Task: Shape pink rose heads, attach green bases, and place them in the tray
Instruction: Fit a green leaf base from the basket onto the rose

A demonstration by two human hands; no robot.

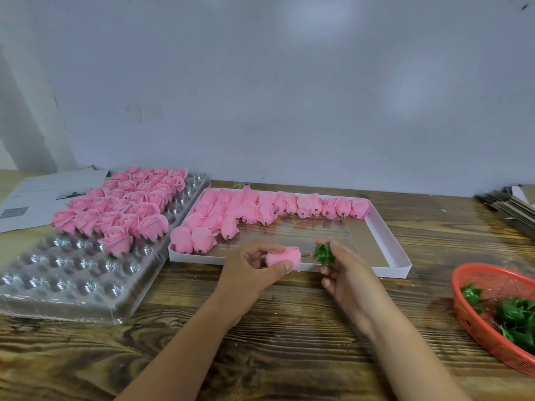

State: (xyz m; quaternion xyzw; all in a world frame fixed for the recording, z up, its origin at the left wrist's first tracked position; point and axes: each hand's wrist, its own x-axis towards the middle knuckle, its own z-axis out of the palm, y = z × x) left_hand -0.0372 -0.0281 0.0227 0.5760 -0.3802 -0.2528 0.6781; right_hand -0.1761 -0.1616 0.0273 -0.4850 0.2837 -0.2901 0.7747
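Gripping a pink rose head (283,256) sideways, left hand (251,270) curls fingers round it, stub toward right hand (344,273), which pinches a green base (324,254) just beside the stub, not touching. Red basket (474,311) of green bases near right. Behind hands, white box (388,241) with unshaped heads; left, clear blister tray (66,273) with finished roses. Printed papers (37,198) far left, text unreadable. Card stack (512,206) far right.
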